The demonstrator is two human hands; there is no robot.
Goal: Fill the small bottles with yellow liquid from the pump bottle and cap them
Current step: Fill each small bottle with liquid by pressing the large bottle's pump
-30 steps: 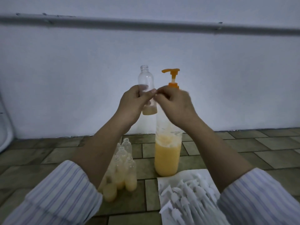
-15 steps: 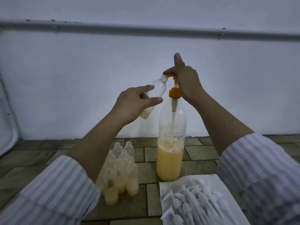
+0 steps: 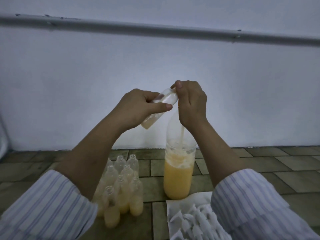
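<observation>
- A small bottle (image 3: 162, 105) is being gripped by the left hand (image 3: 138, 108), with the fingers and thumb curled round its clear body, at chest height above a tiled floor (image 3: 259, 163).
- The small bottle is being held tilted: its long axis is running from lower left to upper right, with the mouth pointing up and toward the right hand (image 3: 191, 103) and the base pointing down toward the left wrist.
- A little yellow liquid is being seen pooled at the low base end; the bottle is judged to be only slightly filled.
- The pump head is being covered and pressed by the right hand, fingers curled down over it, so the nozzle itself is hidden; the bottle's mouth is being held just at the right hand's fingertips.
- The pump bottle (image 3: 178, 172) is standing upright directly below the right hand, roughly half full of yellow liquid.
- Below the left forearm, a cluster of small bottles (image 3: 123, 191) is standing upright and uncapped, each partly filled with yellow liquid.
- Below the right forearm, white caps (image 3: 192, 220) are lying on a white sheet, apparently unused.
- Filling is judged well under way; capping appears not yet begun.
</observation>
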